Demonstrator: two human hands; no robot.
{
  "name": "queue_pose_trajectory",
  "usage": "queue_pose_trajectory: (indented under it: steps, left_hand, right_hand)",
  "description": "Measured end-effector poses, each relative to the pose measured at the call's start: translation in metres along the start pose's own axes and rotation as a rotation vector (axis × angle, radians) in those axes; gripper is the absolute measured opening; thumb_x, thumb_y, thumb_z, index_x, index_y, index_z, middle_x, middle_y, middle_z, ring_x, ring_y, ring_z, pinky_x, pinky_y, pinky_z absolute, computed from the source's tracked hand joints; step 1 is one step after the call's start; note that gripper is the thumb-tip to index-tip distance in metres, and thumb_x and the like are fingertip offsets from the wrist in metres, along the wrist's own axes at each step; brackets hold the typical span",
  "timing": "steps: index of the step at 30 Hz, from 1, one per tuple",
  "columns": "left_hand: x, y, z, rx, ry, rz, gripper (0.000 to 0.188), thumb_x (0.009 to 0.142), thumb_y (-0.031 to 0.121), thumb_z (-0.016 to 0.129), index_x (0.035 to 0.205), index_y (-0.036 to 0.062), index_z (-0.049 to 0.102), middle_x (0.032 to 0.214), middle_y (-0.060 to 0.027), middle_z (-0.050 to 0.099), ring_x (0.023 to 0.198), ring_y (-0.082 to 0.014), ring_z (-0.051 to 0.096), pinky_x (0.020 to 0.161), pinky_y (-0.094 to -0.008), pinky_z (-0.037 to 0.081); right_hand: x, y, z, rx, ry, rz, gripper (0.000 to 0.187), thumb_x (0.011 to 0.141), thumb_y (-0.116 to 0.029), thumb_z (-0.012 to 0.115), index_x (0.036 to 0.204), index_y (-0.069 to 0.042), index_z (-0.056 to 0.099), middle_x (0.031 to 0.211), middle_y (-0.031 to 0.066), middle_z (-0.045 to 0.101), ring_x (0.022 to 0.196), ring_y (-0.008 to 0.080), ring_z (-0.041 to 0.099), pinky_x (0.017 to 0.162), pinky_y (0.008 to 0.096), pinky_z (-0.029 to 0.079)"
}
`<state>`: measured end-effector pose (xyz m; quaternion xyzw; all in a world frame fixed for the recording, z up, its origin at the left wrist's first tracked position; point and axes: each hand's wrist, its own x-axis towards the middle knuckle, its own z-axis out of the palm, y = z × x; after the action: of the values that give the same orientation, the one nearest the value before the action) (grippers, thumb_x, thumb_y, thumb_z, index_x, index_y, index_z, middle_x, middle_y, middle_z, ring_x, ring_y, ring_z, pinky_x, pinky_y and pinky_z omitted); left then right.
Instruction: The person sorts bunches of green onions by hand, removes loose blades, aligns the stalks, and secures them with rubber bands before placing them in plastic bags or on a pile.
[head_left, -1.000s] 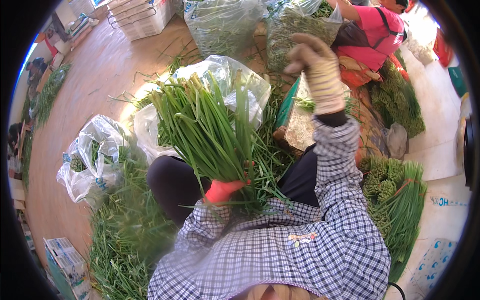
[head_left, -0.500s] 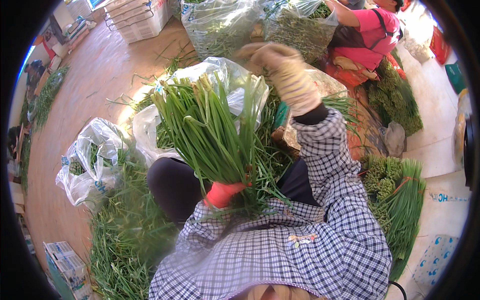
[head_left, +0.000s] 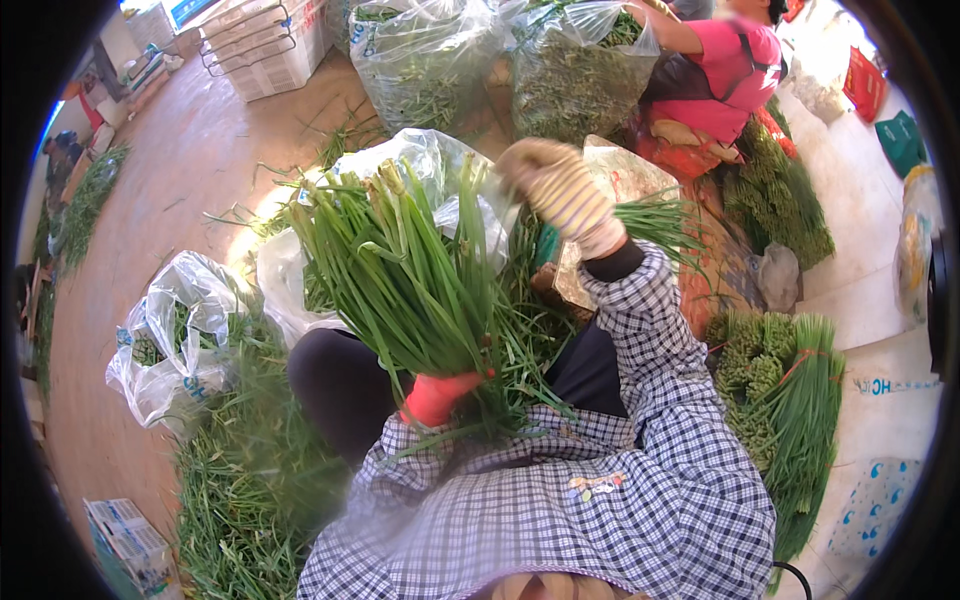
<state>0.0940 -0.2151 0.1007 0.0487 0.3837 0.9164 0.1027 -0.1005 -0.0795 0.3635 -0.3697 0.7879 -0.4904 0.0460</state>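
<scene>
My left hand [head_left: 440, 396], in a red glove, is closed round the lower part of a thick bunch of garlic chives [head_left: 410, 270] in front of my lap. The long green stalks fan upward and away from me, with paler ends at the top. Some loose blades hang down to the right of the grip. My right hand [head_left: 555, 190], in a yellowish striped glove, is raised just right of the bunch's upper end. Motion smears its fingers, so their hold cannot be made out. Behind the bunch lies a clear plastic bag [head_left: 425, 150].
Loose green trimmings [head_left: 250, 480] are heaped at my left beside another clear bag [head_left: 180, 330]. Tied bundles of green stalks [head_left: 800, 400] lie at my right. Filled bags [head_left: 580, 75] stand ahead, near a person in pink [head_left: 725, 70]. White crates [head_left: 260, 45] are far left.
My right hand has dropped slightly toward me and stays beside the chives' upper end. The left hand keeps its grip on the bunch. The whole view has shifted a little.
</scene>
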Motion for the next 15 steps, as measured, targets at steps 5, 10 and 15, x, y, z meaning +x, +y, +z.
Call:
queue_pose_trajectory:
  steps: [5, 10, 15]
  left_hand:
    - [0.001, 0.003, 0.015, 0.193, 0.128, 0.219, 0.037, 0.09, 0.024, 0.053, 0.124, 0.0095, 0.052, 0.12, -0.0132, 0.059, 0.097, -0.0234, 0.06, 0.075, -0.0473, 0.049]
    - [0.013, -0.012, -0.027, -0.886, -0.149, -0.142, 0.069, 0.07, -0.013, 0.068, 0.133, 0.0069, 0.048, 0.125, -0.0105, 0.058, 0.102, -0.021, 0.059, 0.084, -0.0399, 0.052]
    - [0.005, 0.015, 0.0, -0.029, 0.047, 0.148, 0.073, 0.065, -0.017, 0.07, 0.132, 0.0053, 0.049, 0.121, -0.0088, 0.059, 0.097, -0.018, 0.059, 0.079, -0.0409, 0.053]
  right_hand:
    - [-0.01, -0.011, -0.109, 0.719, 0.265, -0.173, 0.027, 0.098, -0.024, 0.051, 0.104, 0.001, 0.06, 0.074, 0.0055, 0.063, 0.068, 0.0171, 0.064, 0.069, 0.0316, 0.056]
    - [-0.02, -0.046, -0.082, -0.399, -0.443, 0.053, 0.058, 0.077, -0.018, 0.072, 0.129, -0.001, 0.054, 0.111, 0.0136, 0.066, 0.097, 0.0191, 0.065, 0.083, 0.03, 0.052]
    - [-0.036, 0.019, 0.049, -0.255, -0.537, 0.096, 0.06, 0.081, -0.023, 0.067, 0.134, -0.007, 0.045, 0.107, 0.0193, 0.065, 0.097, 0.0348, 0.064, 0.083, 0.0416, 0.051]
